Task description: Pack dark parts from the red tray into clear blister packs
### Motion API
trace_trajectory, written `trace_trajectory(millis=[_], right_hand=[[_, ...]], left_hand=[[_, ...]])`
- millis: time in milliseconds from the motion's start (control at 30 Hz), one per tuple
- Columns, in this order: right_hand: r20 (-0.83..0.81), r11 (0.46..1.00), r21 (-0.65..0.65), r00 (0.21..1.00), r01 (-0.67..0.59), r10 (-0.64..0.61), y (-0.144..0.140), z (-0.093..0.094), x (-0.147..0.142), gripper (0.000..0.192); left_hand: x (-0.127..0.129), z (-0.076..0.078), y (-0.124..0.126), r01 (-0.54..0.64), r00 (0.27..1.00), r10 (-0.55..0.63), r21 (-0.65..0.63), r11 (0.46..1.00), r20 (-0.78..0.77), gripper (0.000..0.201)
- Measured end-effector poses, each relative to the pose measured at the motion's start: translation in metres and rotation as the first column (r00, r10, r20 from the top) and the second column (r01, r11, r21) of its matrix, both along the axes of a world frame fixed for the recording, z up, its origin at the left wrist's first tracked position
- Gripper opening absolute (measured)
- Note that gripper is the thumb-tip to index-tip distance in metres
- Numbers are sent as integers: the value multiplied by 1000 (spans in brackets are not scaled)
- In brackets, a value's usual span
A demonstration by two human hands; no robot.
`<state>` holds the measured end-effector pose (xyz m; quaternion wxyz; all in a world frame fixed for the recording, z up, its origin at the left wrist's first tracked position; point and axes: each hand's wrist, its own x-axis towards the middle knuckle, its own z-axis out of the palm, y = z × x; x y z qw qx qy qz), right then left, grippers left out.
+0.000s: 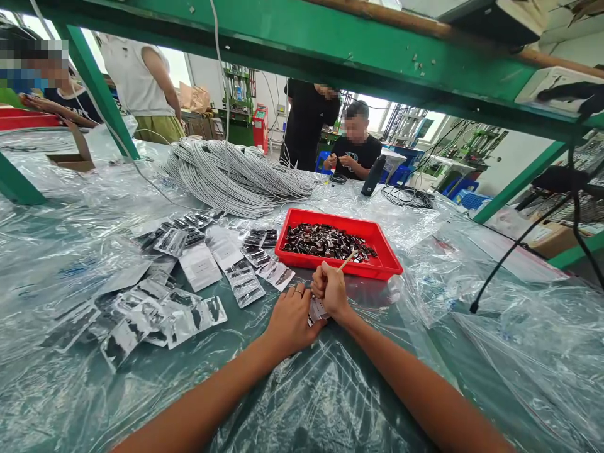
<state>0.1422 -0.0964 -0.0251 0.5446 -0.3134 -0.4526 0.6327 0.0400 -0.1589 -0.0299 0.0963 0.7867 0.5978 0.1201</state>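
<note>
My left hand (292, 318) lies palm down on the table in front of the red tray, fingers stretched out, steadying the edge of a small whitish card (317, 310) with printing. Much of that card is hidden under both hands. Closed in a fist, my right hand (331, 289) grips a thin pale stick (348, 260), whose upper end points toward the tray; its lower end is out of sight. Just beyond stands the red tray (389, 261), with many small dark, shiny pieces (325, 242) piled in it. To the left lie several silver packets (243, 283) and white cards (201, 265).
Clear plastic film (533, 365) covers the green table. A big coil of grey cable (236, 176) lies behind the packets. A dark bottle (374, 176) stands at the back. A green beam (377, 63) crosses overhead; a black cable (514, 248) hangs at right. Several people are beyond.
</note>
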Motion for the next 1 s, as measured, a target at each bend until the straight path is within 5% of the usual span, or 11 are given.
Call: trace_trajectory(millis=[200, 500, 667, 833, 933, 1000], right_hand=[[128, 966, -108, 960, -236, 249, -21, 15, 27, 49], [3, 1000, -3, 1000, 28, -28, 24, 6, 21, 47], [96, 999, -10, 995, -37, 37, -3, -2, 27, 49], [105, 989, -88, 986, -120, 129, -17, 13, 59, 47], [344, 993, -99, 935, -57, 88, -10, 23, 84, 37], [678, 996, 8, 732, -89, 59, -8, 21, 103, 25]], left_hand=[[2, 4, -3, -7, 1000, 6, -10, 1000, -31, 45], [0, 9, -1, 2, 999, -5, -42, 999, -51, 42], [1, 2, -2, -5, 999, 5, -12, 1000, -51, 40], [-1, 5, -3, 8, 1000, -9, -32, 999, -30, 41], [-2, 11, 1, 14, 1000, -15, -60, 998, -20, 46], [1, 12, 8, 1, 1000, -1, -49, 999, 13, 48]])
